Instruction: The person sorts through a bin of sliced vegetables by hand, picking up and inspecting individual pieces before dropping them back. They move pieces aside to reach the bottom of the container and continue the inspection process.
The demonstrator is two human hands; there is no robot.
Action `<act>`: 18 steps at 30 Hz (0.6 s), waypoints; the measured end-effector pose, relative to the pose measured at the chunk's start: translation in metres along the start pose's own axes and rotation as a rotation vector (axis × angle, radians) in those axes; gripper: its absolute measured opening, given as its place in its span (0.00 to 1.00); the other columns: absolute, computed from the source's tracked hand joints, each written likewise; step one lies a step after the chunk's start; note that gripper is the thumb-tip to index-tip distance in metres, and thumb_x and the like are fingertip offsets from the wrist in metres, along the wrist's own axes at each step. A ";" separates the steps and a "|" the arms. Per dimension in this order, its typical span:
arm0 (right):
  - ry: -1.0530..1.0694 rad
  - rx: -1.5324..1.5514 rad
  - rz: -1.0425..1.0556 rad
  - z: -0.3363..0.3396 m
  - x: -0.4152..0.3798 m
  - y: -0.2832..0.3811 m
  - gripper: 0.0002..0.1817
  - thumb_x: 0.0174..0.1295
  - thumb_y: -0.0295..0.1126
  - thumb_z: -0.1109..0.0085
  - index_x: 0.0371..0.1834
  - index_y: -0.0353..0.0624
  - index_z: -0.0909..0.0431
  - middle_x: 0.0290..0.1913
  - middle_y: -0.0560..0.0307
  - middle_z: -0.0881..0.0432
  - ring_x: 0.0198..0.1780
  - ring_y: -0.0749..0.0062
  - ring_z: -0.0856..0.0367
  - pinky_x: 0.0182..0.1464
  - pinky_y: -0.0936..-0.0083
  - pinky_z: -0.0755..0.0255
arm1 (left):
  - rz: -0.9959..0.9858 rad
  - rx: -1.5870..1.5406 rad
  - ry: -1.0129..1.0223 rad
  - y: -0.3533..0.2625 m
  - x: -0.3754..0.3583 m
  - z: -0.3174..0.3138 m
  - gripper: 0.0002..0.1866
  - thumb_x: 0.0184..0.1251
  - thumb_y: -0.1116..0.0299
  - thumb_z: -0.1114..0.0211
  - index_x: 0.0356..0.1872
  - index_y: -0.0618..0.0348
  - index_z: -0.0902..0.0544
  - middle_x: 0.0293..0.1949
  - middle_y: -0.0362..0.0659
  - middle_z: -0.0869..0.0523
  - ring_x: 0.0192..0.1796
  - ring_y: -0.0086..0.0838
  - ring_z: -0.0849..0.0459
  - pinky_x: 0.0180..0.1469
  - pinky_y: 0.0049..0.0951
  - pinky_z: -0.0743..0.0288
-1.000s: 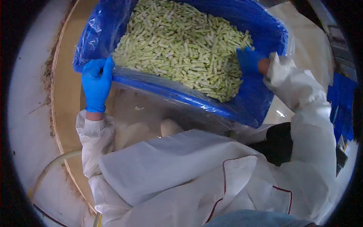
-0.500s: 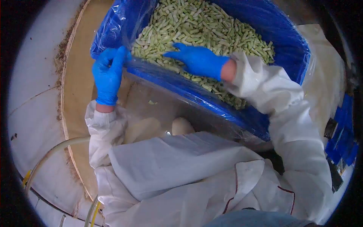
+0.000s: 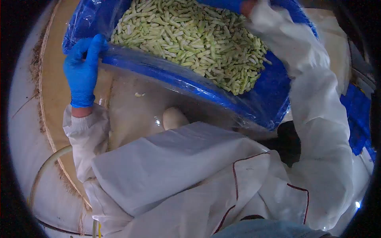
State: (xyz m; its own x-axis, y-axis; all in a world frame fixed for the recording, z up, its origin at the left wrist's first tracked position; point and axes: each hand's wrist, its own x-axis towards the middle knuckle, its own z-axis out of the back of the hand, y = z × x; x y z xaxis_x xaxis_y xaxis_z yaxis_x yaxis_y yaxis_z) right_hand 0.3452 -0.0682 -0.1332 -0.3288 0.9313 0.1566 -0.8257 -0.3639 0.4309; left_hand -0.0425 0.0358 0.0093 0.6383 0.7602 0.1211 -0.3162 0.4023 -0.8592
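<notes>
A blue bin (image 3: 254, 99) lined with a clear plastic bag (image 3: 166, 95) holds a heap of cut green beans (image 3: 190, 39). My left hand (image 3: 82, 71), in a blue glove, grips the near left corner of the bin's rim and liner. My right arm in a white sleeve (image 3: 301, 67) reaches over the beans to the far side; only a sliver of my right hand (image 3: 228, 4) shows at the top edge, so its fingers are hidden. A single bean piece (image 3: 139, 95) lies inside the hanging clear liner below the rim.
The bin stands on a round tan platform (image 3: 53, 91) with a crumb-strewn edge. A pale hose (image 3: 47, 170) curves across the light floor at lower left. Blue material (image 3: 359, 115) sits at the right. My white coat fills the lower view.
My right hand has moved from the near beans toward the bin's far side, almost out of view. My left hand keeps its grip on the rim corner.
</notes>
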 end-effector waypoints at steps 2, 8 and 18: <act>0.226 0.217 -0.127 0.009 -0.048 0.042 0.18 0.67 0.34 0.53 0.61 0.50 0.31 0.56 0.40 0.26 0.56 0.56 0.27 0.63 0.64 0.39 | 0.004 0.018 -0.016 0.000 0.000 -0.002 0.07 0.63 0.70 0.37 0.30 0.62 0.16 0.27 0.35 0.18 0.30 0.15 0.24 0.34 0.17 0.31; 0.285 -0.117 0.194 -0.021 -0.098 0.112 0.17 0.60 0.37 0.45 0.51 0.45 0.24 0.47 0.51 0.23 0.45 0.61 0.21 0.45 0.65 0.26 | 0.048 0.056 -0.011 0.000 0.002 -0.003 0.07 0.63 0.69 0.37 0.31 0.62 0.16 0.28 0.35 0.17 0.31 0.15 0.23 0.35 0.17 0.30; 0.594 0.086 -0.528 0.072 -0.093 0.113 0.21 0.57 0.31 0.45 0.56 0.43 0.27 0.40 0.48 0.18 0.37 0.55 0.20 0.44 0.64 0.27 | 0.082 0.053 0.040 0.001 0.006 0.000 0.09 0.64 0.67 0.38 0.31 0.63 0.16 0.28 0.37 0.16 0.31 0.17 0.22 0.35 0.18 0.30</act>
State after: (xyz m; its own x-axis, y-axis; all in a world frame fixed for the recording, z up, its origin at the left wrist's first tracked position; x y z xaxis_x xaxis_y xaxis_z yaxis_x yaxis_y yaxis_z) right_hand 0.3153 -0.1952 -0.0355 -0.1132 0.8092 -0.5765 -0.9103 0.1481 0.3865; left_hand -0.0394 0.0407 0.0096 0.6359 0.7712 0.0308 -0.4043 0.3669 -0.8378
